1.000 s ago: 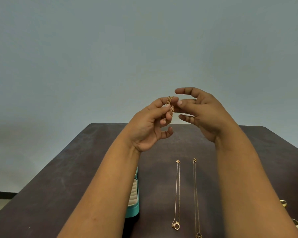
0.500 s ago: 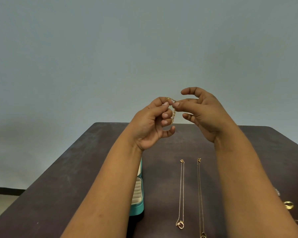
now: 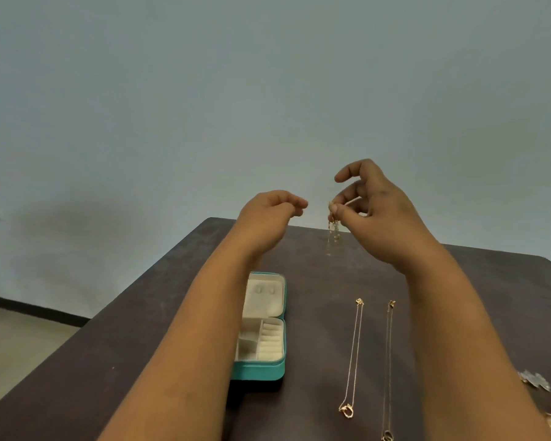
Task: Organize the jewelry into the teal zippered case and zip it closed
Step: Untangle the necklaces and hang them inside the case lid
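Right hand (image 3: 379, 214) pinches a gold chain (image 3: 333, 230) dangling near the surface's (image 3: 140, 329) far edge, left hand (image 3: 269, 214) loosely curled and holding nothing, open teal case (image 3: 264, 329) below it, two necklaces (image 3: 371, 354) flat between the forearms.

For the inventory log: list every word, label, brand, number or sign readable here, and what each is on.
None: no readable text shows in this view.
The open teal jewelry case shows no logo or label.
The gold chain pinched by the right hand, and the two necklaces on the table, are too small to show any marking.
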